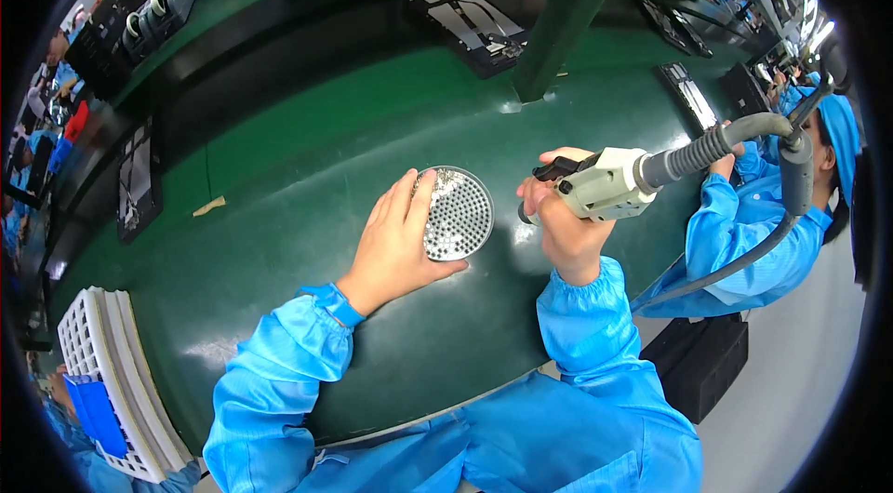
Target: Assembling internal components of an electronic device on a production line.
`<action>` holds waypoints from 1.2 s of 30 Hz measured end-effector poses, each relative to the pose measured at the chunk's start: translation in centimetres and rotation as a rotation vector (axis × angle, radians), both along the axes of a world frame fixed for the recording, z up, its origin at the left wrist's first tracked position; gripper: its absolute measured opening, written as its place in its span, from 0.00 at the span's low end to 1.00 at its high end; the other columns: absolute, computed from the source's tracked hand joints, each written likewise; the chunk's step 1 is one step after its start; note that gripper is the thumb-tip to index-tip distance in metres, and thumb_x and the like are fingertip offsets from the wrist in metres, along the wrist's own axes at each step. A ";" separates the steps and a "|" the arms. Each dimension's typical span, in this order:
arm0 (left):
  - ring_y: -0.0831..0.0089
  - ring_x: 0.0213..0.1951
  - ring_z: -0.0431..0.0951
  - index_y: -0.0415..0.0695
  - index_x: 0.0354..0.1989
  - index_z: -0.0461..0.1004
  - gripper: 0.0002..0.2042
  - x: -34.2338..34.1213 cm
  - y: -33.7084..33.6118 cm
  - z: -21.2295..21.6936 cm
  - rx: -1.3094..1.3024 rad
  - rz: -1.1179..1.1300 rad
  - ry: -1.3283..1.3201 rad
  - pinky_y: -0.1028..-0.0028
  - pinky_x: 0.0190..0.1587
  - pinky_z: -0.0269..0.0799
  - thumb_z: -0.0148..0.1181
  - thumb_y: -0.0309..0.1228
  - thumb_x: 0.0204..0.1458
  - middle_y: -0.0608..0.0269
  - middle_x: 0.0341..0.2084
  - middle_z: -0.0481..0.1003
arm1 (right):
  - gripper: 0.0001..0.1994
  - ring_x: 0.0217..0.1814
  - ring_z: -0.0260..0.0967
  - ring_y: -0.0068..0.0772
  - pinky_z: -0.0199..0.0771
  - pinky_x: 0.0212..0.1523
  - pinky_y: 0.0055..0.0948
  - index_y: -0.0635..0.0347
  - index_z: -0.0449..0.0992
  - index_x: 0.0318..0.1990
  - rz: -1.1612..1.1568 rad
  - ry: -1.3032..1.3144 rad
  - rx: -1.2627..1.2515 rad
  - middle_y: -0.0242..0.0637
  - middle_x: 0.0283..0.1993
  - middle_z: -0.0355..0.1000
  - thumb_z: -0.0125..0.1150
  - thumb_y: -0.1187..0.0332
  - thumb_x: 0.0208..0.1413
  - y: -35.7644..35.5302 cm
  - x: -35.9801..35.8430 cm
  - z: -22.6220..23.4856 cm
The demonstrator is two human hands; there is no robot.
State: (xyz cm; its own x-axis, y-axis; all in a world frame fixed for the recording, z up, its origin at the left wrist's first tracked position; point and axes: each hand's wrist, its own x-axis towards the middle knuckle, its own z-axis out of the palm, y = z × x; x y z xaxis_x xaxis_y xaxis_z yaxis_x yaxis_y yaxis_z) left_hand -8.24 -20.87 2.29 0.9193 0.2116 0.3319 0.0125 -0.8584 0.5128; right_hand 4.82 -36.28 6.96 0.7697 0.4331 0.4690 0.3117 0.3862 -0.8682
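Observation:
A round silvery plate [465, 223] dotted with rows of small holes lies on the green table [391, 391], in front of me. My left hand [393, 242] grips its left side, fingers over the upper rim and thumb along the lower rim. Small bits gather near the plate's upper left, partly under my fingers. To the right, my right hand [572, 228] is wrapped round a cream-coloured electric screwdriver [609, 184] with a grey ribbed cable. The tool's nose points left toward the plate, apart from it; its tip is hard to make out.
A green post [577, 19] rises behind the plate. Opened flat devices lie at the back [465, 23], left [139, 181] and right [688, 98]. White lattice trays [121, 381] stand at the near left. A co-worker in blue [763, 223] sits right, past the hanging cable [795, 181].

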 end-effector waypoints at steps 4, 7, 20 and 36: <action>0.44 0.58 0.63 0.37 0.62 0.55 0.44 0.2 0.4 0.7 -0.111 -0.021 0.095 0.59 0.60 0.60 0.69 0.47 0.38 0.37 0.58 0.59 | 0.15 0.24 0.66 0.28 0.71 0.30 0.30 0.69 0.66 0.44 -0.018 -0.032 -0.056 0.38 0.26 0.67 0.52 0.82 0.46 -1.0 0.6 -0.6; 0.49 0.57 0.65 0.35 0.56 0.63 0.29 1.6 2.4 1.3 -0.162 0.014 0.079 0.63 0.58 0.62 0.60 0.42 0.50 0.42 0.55 0.64 | 0.14 0.24 0.66 0.27 0.70 0.27 0.26 0.69 0.67 0.43 -0.007 -0.038 -0.029 0.38 0.27 0.67 0.53 0.82 0.46 -0.9 0.7 -0.6; 0.46 0.53 0.66 0.34 0.48 0.69 0.26 19.5 6.1 -1.6 0.229 0.087 -0.146 0.60 0.56 0.63 0.64 0.37 0.41 0.38 0.50 0.64 | 0.16 0.37 0.72 0.26 0.72 0.39 0.27 0.68 0.70 0.41 0.007 0.024 -0.119 0.37 0.36 0.73 0.64 0.78 0.41 -1.4 0.6 -1.0; 0.51 0.42 0.73 0.44 0.51 0.67 0.25 17.3 10.9 0.6 0.582 0.213 -0.005 0.61 0.33 0.73 0.61 0.25 0.38 0.50 0.38 0.69 | 0.14 0.25 0.66 0.25 0.72 0.29 0.24 0.65 0.65 0.44 -0.029 0.050 -0.080 0.38 0.34 0.67 0.58 0.79 0.49 -0.9 0.9 -1.7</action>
State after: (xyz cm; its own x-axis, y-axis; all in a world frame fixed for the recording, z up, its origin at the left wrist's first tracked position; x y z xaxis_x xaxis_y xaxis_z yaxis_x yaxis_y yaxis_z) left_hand 9.08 -9.95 2.88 0.8751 0.1729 0.4521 0.2127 -0.9764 -0.0382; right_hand 5.75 -37.19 5.24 0.8042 0.4446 0.3945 0.2776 0.3059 -0.9107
